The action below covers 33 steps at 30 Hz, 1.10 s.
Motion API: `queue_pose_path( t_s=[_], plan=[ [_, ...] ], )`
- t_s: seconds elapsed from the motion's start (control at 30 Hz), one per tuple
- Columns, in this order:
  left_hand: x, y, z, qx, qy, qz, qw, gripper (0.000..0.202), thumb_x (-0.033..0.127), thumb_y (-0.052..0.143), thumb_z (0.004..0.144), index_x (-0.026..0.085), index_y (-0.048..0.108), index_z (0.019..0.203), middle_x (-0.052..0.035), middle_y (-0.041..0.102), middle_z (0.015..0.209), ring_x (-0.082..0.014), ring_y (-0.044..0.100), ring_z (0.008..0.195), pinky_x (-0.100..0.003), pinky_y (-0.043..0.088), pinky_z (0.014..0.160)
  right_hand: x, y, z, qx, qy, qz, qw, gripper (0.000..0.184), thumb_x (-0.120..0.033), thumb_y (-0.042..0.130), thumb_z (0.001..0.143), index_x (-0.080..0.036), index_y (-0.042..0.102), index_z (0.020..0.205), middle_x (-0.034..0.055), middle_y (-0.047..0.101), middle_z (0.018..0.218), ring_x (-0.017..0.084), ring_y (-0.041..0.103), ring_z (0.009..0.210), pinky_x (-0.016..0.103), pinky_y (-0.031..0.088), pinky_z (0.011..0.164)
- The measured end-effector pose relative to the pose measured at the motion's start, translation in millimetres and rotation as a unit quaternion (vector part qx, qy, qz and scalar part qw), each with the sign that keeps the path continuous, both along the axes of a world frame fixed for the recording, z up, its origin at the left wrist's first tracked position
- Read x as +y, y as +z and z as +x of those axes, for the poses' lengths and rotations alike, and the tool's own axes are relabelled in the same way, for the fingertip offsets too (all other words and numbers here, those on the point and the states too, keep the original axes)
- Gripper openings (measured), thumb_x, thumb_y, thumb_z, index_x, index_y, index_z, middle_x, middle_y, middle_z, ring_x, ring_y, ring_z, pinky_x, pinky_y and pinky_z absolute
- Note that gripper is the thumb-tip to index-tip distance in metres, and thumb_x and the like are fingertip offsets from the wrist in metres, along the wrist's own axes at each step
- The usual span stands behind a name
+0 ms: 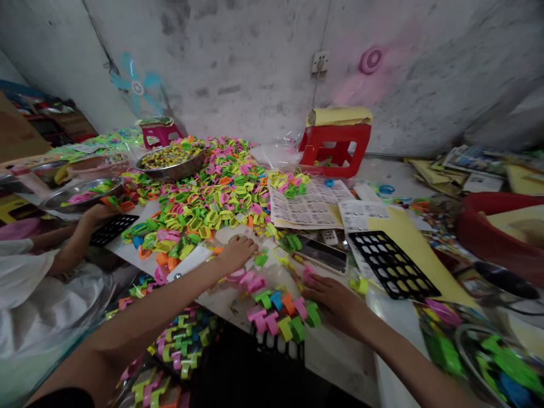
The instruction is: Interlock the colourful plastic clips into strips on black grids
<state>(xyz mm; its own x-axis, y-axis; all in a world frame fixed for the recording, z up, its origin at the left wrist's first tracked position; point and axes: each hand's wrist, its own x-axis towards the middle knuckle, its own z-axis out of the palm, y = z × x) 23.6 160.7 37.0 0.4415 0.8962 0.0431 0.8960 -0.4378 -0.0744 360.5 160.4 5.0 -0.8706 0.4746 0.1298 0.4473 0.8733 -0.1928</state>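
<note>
Bright plastic clips (283,314) sit in rows on a black tray. Right hand (335,300) lies flat, fingers spread, touching them. Just past the tray, left hand (238,253) curls over loose clips. Farther back is the big pile (204,192). A bump could knock the rows loose.

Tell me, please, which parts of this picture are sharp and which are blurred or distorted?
Head view: the centre is fairly sharp, around the left hand, the right hand and the pile of coloured plastic pieces; the metal bowl of pieces at lower right is smeared; the black grid tray looks stretched by the wide lens; light is dim and even.
</note>
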Motion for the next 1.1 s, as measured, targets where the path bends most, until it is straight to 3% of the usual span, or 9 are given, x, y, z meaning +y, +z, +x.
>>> queue_pose_path(
  t_s=[0.17, 0.37, 0.43, 0.6, 0.8, 0.87, 0.93, 1.03, 1.1],
  plan=[
    [-22.7, 6.0, 2.8, -0.127, -0.130, -0.046, 0.982, 0.025, 0.029, 0.057, 0.088, 0.025, 0.061, 0.113, -0.0052, 0.064, 0.113, -0.0185, 0.054, 0.108, -0.031, 0.034, 0.094, -13.7, 10.9, 15.2, 0.083, -0.013, 0.002, 0.996, 0.036, -0.012, 0.046, 0.083, -0.026, 0.069, 0.107, 0.0062, 0.065, 0.121, 0.026, 0.055, 0.118, 0.043, 0.046, 0.095],
    [-29.9, 5.9, -5.5, -0.205, -0.156, -0.075, 0.963, 0.029, 0.038, 0.061, 0.086, 0.024, 0.065, 0.110, -0.0077, 0.065, 0.106, -0.0212, 0.057, 0.102, -0.033, 0.037, 0.090, -23.5, 28.2, 22.8, 0.117, -0.232, -0.068, 0.963, 0.033, -0.013, 0.042, 0.082, -0.018, 0.070, 0.099, 0.0080, 0.069, 0.097, 0.021, 0.063, 0.091, 0.036, 0.050, 0.082],
    [-28.5, 5.1, -6.5, -0.216, -0.155, -0.065, 0.962, 0.028, 0.039, 0.060, 0.086, 0.022, 0.066, 0.107, -0.0079, 0.065, 0.099, -0.0207, 0.058, 0.096, -0.032, 0.040, 0.085, -26.5, 30.7, 19.3, 0.105, -0.249, -0.080, 0.960, 0.033, -0.015, 0.041, 0.084, -0.019, 0.069, 0.102, 0.0075, 0.069, 0.098, 0.020, 0.063, 0.090, 0.033, 0.049, 0.081],
    [-23.5, 15.1, 1.1, -0.308, -0.090, 0.025, 0.947, 0.026, 0.033, 0.050, 0.092, 0.017, 0.068, 0.102, -0.0082, 0.063, 0.092, -0.0183, 0.057, 0.088, -0.030, 0.044, 0.080, -28.9, 36.9, -10.3, -0.083, -0.117, -0.015, 0.990, 0.048, -0.003, 0.046, 0.082, -0.026, 0.061, 0.122, 0.0070, 0.065, 0.115, 0.021, 0.061, 0.101, 0.030, 0.046, 0.078],
    [-51.2, 62.1, 3.1, -0.408, 0.054, 0.140, 0.901, 0.036, 0.042, 0.046, 0.092, 0.016, 0.070, 0.092, -0.0063, 0.055, 0.085, -0.0187, 0.052, 0.084, -0.034, 0.042, 0.082, -9.7, 42.9, -14.4, -0.210, 0.058, 0.065, 0.974, 0.025, -0.007, 0.052, 0.084, -0.019, 0.068, 0.097, 0.0090, 0.068, 0.097, 0.022, 0.059, 0.097, 0.031, 0.041, 0.077],
    [-73.9, 77.3, -2.0, -0.483, 0.120, 0.109, 0.861, 0.037, 0.047, 0.050, 0.089, 0.017, 0.070, 0.094, -0.0031, 0.057, 0.078, -0.0152, 0.051, 0.072, -0.029, 0.044, 0.071, -10.6, 45.8, -1.5, -0.192, 0.068, 0.058, 0.977, 0.023, -0.010, 0.051, 0.085, -0.021, 0.067, 0.099, 0.0079, 0.066, 0.092, 0.020, 0.058, 0.095, 0.030, 0.040, 0.077],
    [-100.2, 86.0, -8.3, -0.570, 0.197, 0.069, 0.795, 0.036, 0.050, 0.060, 0.081, 0.017, 0.070, 0.090, -0.0013, 0.062, 0.078, -0.0128, 0.053, 0.067, -0.024, 0.044, 0.063, -22.3, 50.0, 12.7, -0.132, 0.042, 0.037, 0.990, 0.023, -0.014, 0.048, 0.088, -0.021, 0.065, 0.102, 0.0084, 0.065, 0.092, 0.020, 0.058, 0.092, 0.031, 0.040, 0.077],
    [-139.5, 83.6, -16.8, -0.710, 0.288, -0.011, 0.643, 0.031, 0.045, 0.074, 0.070, 0.017, 0.068, 0.082, 0.0005, 0.064, 0.076, -0.0112, 0.057, 0.065, -0.021, 0.047, 0.061, -58.9, 54.3, 27.5, 0.027, -0.070, -0.082, 0.994, 0.026, -0.022, 0.040, 0.092, -0.021, 0.061, 0.108, 0.0084, 0.065, 0.096, 0.019, 0.058, 0.085, 0.031, 0.042, 0.075],
    [-162.5, 72.7, -19.7, -0.781, 0.324, -0.091, 0.527, 0.023, 0.034, 0.077, 0.068, 0.017, 0.067, 0.079, -0.0001, 0.064, 0.071, -0.0113, 0.058, 0.062, -0.021, 0.050, 0.059, -89.7, 51.2, 28.2, 0.158, -0.173, -0.203, 0.951, 0.027, -0.028, 0.039, 0.092, -0.021, 0.056, 0.112, 0.0059, 0.065, 0.091, 0.016, 0.058, 0.074, 0.029, 0.044, 0.067]
  ],
)
